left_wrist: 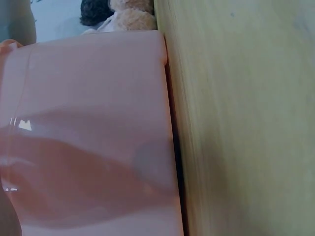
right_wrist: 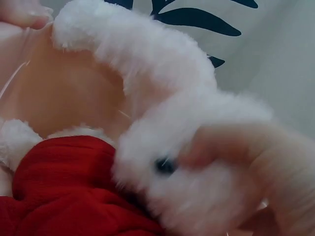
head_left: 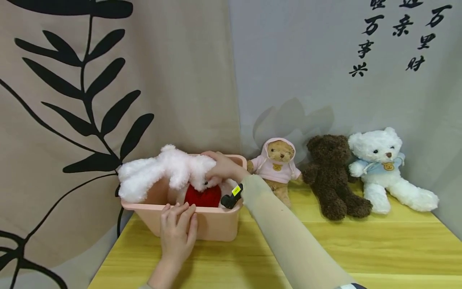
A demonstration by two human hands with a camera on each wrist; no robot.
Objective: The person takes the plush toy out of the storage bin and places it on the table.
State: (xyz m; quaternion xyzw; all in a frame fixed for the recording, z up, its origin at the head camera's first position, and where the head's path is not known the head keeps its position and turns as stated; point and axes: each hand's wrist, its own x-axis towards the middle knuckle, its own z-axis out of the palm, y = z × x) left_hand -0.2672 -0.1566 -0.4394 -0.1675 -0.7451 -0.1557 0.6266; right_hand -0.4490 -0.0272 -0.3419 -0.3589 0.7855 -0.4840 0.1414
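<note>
A pink plastic bin point(head_left: 216, 224) stands at the left of the table. Across its top lies a fluffy white plush toy point(head_left: 180, 166), legs over the left end and head at the right. My right hand point(head_left: 223, 165) grips the toy's head; in the right wrist view the thumb presses beside a dark eye point(right_wrist: 165, 165). Under the head, inside the bin, is another white plush in red clothing point(head_left: 203, 196), partly covered. My left hand point(head_left: 178, 233) rests on the bin's front wall, fingers fairly straight with tips at the rim.
Right of the bin sit a tan teddy bear in a pink hoodie point(head_left: 276, 164), a dark brown bear point(head_left: 330, 176) and a white bear with a blue garment point(head_left: 379, 168). A curtain point(head_left: 187, 80) hangs behind the yellow wooden table point(head_left: 325, 245).
</note>
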